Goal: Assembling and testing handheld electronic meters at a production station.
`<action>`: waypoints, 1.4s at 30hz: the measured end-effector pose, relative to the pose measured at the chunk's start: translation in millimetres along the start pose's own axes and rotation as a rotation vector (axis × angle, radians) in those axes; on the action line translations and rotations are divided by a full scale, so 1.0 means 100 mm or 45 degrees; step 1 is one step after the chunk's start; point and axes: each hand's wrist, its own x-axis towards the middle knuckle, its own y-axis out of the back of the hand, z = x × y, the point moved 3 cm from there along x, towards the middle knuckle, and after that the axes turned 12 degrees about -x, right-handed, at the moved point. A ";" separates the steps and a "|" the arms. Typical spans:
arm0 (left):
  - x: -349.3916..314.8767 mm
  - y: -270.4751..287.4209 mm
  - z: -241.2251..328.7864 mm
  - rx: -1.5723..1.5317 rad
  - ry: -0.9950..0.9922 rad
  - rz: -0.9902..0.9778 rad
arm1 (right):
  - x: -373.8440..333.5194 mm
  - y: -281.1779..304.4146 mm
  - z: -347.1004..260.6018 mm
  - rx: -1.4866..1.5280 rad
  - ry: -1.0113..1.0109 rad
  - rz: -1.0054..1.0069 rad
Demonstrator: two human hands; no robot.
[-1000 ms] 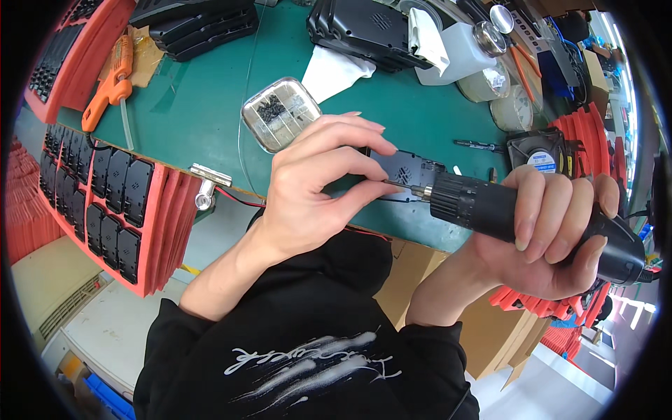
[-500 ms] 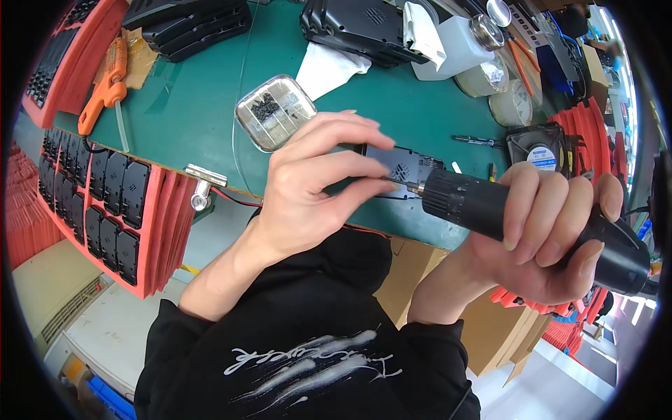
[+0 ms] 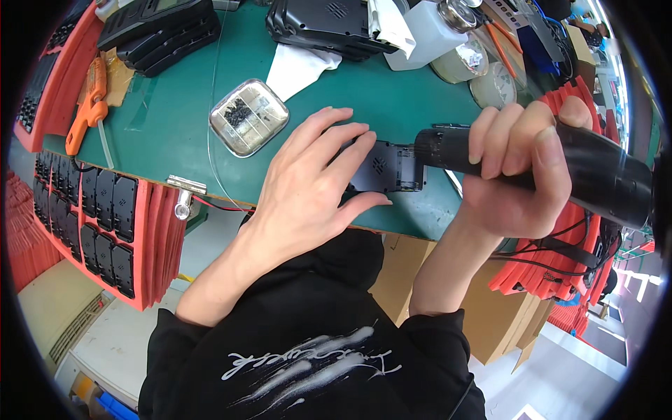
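Under our hands is a green table (image 3: 168,133), and its front edge runs near our body. Close to this edge, between our two hands, a black plastic case (image 3: 379,166) lies on the table. Our left hand (image 3: 308,171) is above the left end of this case, back side up. Its fingers are half bent and a little apart, and the thumb stands away from them near the case's front edge. Because the hand covers this end, we cannot tell if it grips the case or only rests there.

Our right hand (image 3: 521,161) is closed firmly around a black power screwdriver (image 3: 602,171). The front of the tool points to the left, and in our view it reaches the right end of the case; we cannot see whether they touch.

Beyond the left hand, a metal box (image 3: 257,142) with small compartments holds tiny black pieces (image 3: 236,112). Behind it are a white cloth (image 3: 297,72) and a stack of black housings (image 3: 318,28). To the far left lies an orange glue gun (image 3: 89,115), and a metal clamp (image 3: 185,192) sits at the table edge, beside red foam sheets (image 3: 161,231).
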 end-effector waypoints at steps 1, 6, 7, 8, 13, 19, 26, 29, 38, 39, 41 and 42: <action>0.00 -0.01 0.00 0.018 -0.006 -0.013 | 0.00 0.01 0.02 0.010 -0.003 0.002; 0.02 -0.01 0.01 -0.001 0.045 -0.030 | -0.02 0.02 0.07 0.005 -0.020 0.060; 0.02 -0.01 0.01 0.000 0.043 -0.027 | -0.02 0.01 0.07 0.004 -0.020 0.061; 0.02 -0.01 0.01 0.000 0.040 -0.025 | -0.02 0.00 0.08 -0.005 -0.032 0.067; 0.01 -0.01 0.00 0.004 0.008 -0.029 | -0.02 -0.01 0.09 -0.040 -0.054 0.077; 0.01 0.00 0.00 -0.003 0.004 -0.022 | -0.01 -0.05 0.05 -0.029 -0.048 0.060; 0.01 0.08 -0.01 -0.221 0.020 0.110 | 0.00 -0.07 -0.20 0.164 0.009 -0.088; 0.03 0.10 -0.02 -0.370 0.067 0.140 | 0.02 -0.09 -0.28 0.216 0.024 -0.241; 0.00 0.15 -0.04 -0.386 0.035 0.189 | 0.00 -0.15 -0.26 0.184 -0.001 -0.222; -0.01 0.15 -0.05 -0.386 0.030 0.192 | 0.00 -0.16 -0.26 0.185 0.006 -0.224; -0.01 0.14 -0.05 -0.387 0.020 0.197 | 0.00 -0.16 -0.25 0.188 0.021 -0.228; -0.01 0.15 -0.05 -0.386 0.021 0.198 | 0.00 -0.15 -0.25 0.189 0.020 -0.229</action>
